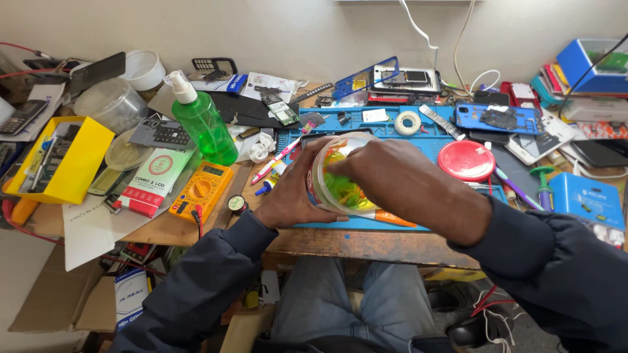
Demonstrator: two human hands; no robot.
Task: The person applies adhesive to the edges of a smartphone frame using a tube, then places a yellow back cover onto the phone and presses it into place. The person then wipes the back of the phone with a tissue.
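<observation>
My left hand (290,196) grips a clear round plastic tub (335,175), tilted with its open mouth toward me, just above the blue work mat (366,124). My right hand (383,168) reaches into the mouth of the tub, fingers among small yellow, green and orange parts inside. Whether the fingers pinch one of them is hidden. A red round lid (466,160) lies on the mat to the right of the tub.
A green spray bottle (204,121) and a yellow multimeter (203,188) stand left of the mat. A yellow box (59,159) sits at far left. Phones, tape roll (410,122), pens and a blue box (585,199) crowd the back and right.
</observation>
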